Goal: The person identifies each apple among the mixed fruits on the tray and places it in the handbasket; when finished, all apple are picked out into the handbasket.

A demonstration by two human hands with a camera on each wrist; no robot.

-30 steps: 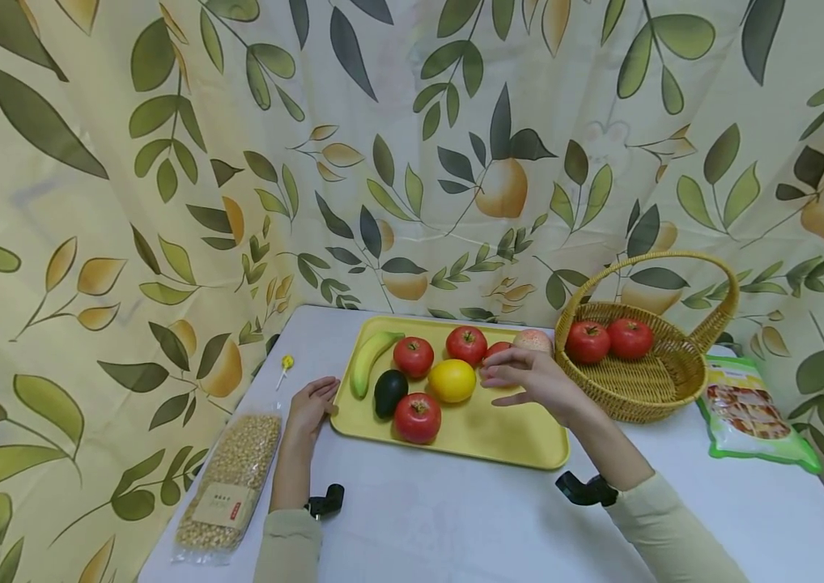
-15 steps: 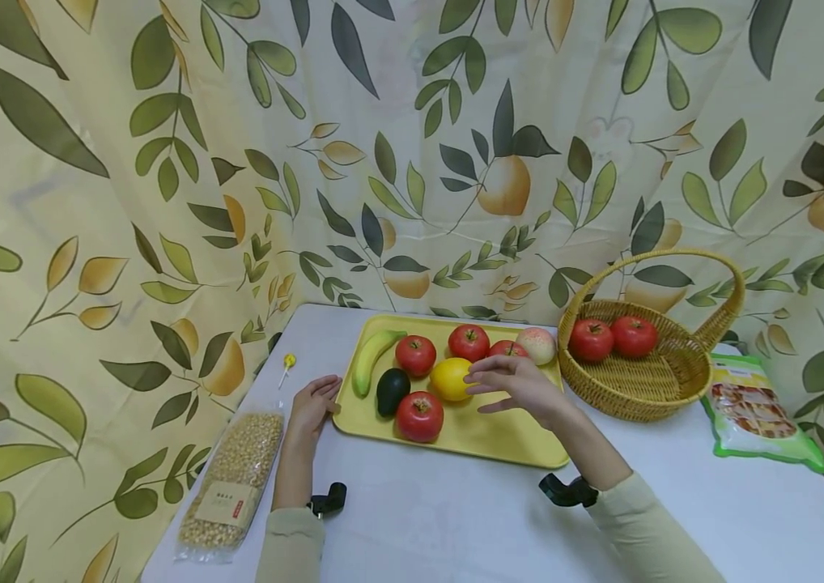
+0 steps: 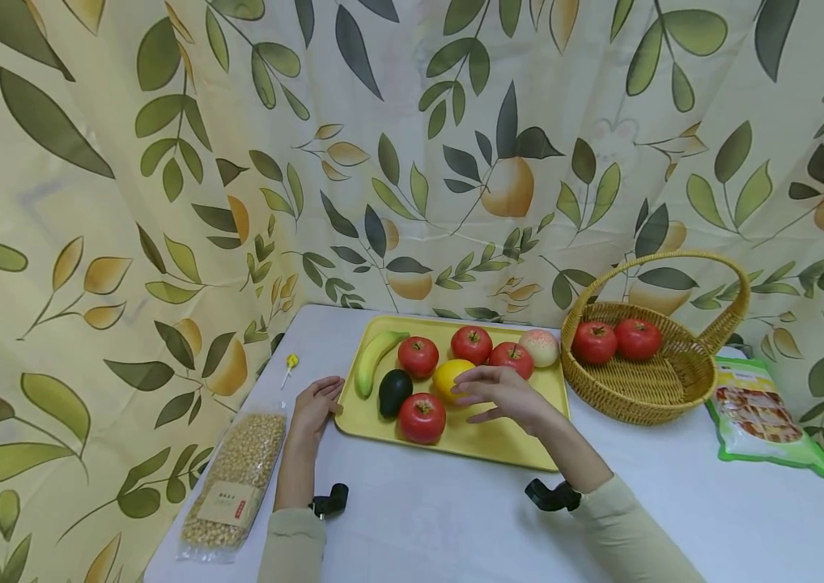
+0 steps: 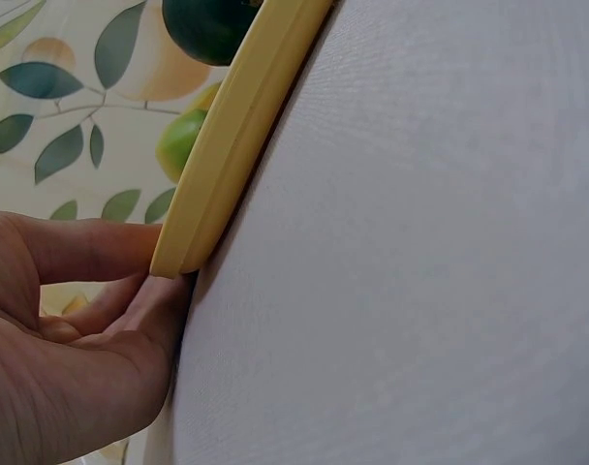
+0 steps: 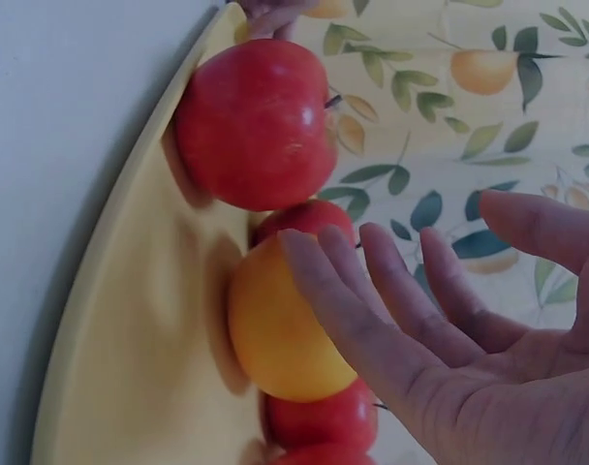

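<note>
A yellow tray (image 3: pixel 499 444) on the table carries fruit. My left hand (image 3: pixel 315 403) is at its left edge; in the left wrist view the fingers and thumb grip the corner of the tray's rim (image 4: pixel 212 184). My right hand (image 3: pixel 503 397) hovers over the tray with fingers spread and holds nothing. Its fingertips overlap the lemon (image 3: pixel 448 379), and in the right wrist view they come right in front of the lemon (image 5: pixel 275 325). Near it lie several red apples (image 3: pixel 422 419), a dark avocado (image 3: pixel 394 393), a banana (image 3: pixel 374 364) and a pale pink peach (image 3: pixel 540 346).
To the tray's right stands a wicker basket (image 3: pixel 638 409) with a tall handle and two red apples (image 3: pixel 638 338) inside. Beyond it lies a green-edged food bag (image 3: pixel 762 409). A clear bag of beans (image 3: pixel 237 478) and a yellow lollipop (image 3: pixel 291 361) lie at left.
My right hand has moved left over the tray, away from the peach and toward the lemon, uncovering a red apple behind it. My left hand stays at the tray's edge.
</note>
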